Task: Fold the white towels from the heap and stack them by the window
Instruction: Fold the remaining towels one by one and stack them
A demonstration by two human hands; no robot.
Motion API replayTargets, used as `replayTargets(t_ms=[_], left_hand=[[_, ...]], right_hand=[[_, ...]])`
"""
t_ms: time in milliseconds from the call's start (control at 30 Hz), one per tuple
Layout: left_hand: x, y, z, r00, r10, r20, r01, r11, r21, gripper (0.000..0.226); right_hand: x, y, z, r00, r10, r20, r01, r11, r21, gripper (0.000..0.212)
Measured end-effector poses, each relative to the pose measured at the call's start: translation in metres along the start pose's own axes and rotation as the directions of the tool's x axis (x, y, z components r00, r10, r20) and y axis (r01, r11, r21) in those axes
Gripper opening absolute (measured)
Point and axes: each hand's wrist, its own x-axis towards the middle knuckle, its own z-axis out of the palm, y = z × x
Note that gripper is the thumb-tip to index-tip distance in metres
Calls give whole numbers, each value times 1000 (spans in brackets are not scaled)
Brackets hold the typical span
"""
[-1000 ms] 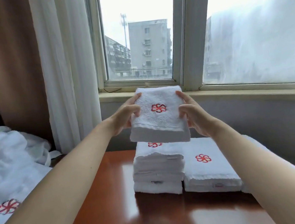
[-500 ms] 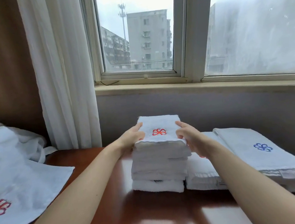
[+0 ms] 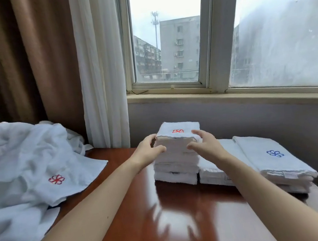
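The folded towel [image 3: 178, 131] with the red emblem now lies on top of the tall stack [image 3: 176, 164] at the far edge of the wooden table [image 3: 186, 217], just under the window sill [image 3: 231, 95]. A second ago it was held up in the air before the window [image 3: 165, 49]. Half a second ago it had just touched the stack with both hands clamped on its sides.

The grip has since loosened. The left hand [image 3: 148, 151] and the right hand [image 3: 205, 145] have slid lower and flank the upper layers of the stack, well apart from each other. Their fingers are relaxed and only lightly curved, and neither hand pinches any cloth. Blur hides whether the fingertips press the sides or hover just off them.

By my reading this towel is placed, and the hands are squaring the layers or about to let go.

More work remains. The heap [image 3: 24, 157] of loose white towels covers the left edge of the table, one red emblem showing on a spread corner. Right of the tall stack, touching it, sits a lower pile [image 3: 212, 171]. Beyond that, a pile with a blue emblem [image 3: 269, 159] lies near the right edge.
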Motion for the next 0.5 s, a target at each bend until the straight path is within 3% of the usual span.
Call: replayTargets(t_ms=[133,267,500], left_hand=[[-49,5,-8,1000,-20,-19,23,978,205,70],[-104,-4,-26,998,-41,-47,55,929,365,73],[-199,-24,-91,983,-78,-163,156,825,543,67]], right_hand=[[-34,-12,13,974,-223,-50,202,941,-270,58],[-63,-26,37,936,-352,22,333,861,-385,58],[-98,-70,109,828,-429,360,550,747,-373,54]])
